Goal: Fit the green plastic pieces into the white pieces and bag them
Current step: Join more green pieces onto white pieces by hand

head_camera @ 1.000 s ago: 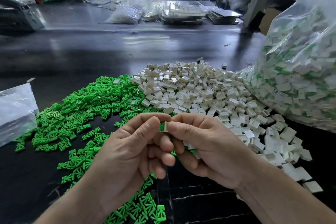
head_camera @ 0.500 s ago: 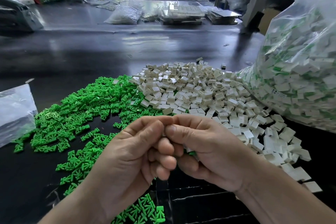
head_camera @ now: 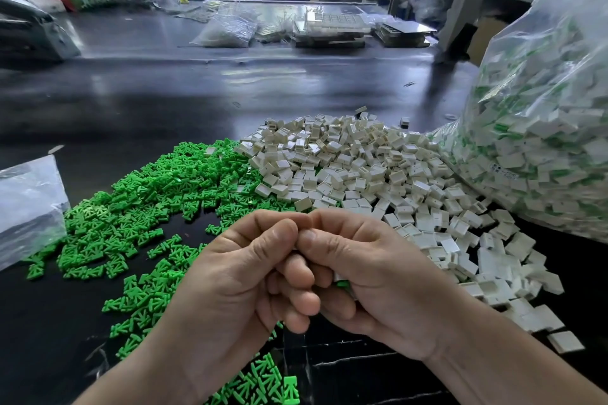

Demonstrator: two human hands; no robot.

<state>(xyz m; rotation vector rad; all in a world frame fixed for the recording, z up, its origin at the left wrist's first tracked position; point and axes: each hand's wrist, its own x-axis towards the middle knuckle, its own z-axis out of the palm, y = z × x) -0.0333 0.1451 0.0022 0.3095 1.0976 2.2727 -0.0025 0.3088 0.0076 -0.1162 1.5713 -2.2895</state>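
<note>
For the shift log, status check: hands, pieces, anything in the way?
Left hand, right hand pressed together at fingertips. Green piece peeks from right grip; anything between fingertips hidden. Nothing visible blocking the bag.

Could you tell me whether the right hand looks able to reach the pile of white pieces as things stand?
Probably yes: the right hand is just beside the pile of white pieces with nothing between them, but it is gripping a green piece.

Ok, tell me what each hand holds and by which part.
The right hand cups a green piece under its curled fingers; only an edge shows. Whether the left hand pinches anything cannot be told.
</note>
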